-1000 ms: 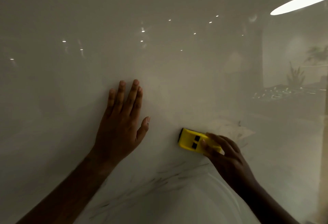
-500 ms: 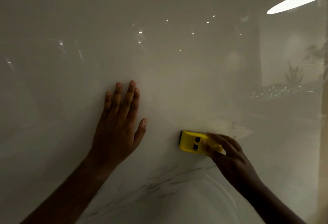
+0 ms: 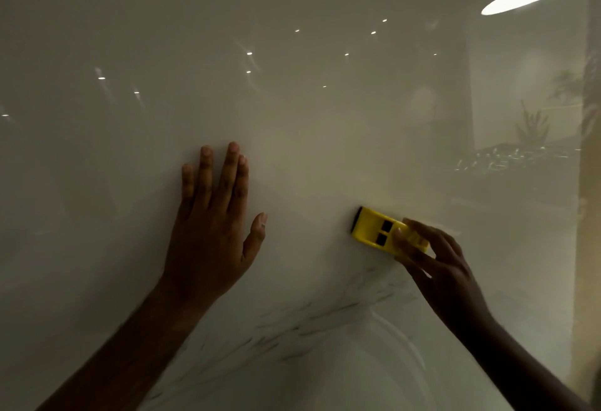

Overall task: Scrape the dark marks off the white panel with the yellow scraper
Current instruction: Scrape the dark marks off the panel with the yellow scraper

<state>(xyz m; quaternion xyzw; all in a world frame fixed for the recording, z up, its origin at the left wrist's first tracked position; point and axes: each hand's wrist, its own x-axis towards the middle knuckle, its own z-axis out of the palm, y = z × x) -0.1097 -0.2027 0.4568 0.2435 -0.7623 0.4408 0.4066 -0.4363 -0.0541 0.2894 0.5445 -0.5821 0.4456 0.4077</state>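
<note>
White, glossy panel (image 3: 292, 117) fills the view, mirroring ceiling lights. Faint dark marks (image 3: 292, 329) streak its lower middle. Left hand (image 3: 211, 231) lies flat on it, fingers straight and spread. Right hand (image 3: 442, 267) pinches the yellow scraper (image 3: 377, 231), fingers curled round its rear; the scraper lies against the panel above the marks.

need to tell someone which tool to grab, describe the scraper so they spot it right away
On the glossy white panel, look right of the flat left hand. The yellow scraper sits in the right hand, the only bright yellow thing there.
</note>
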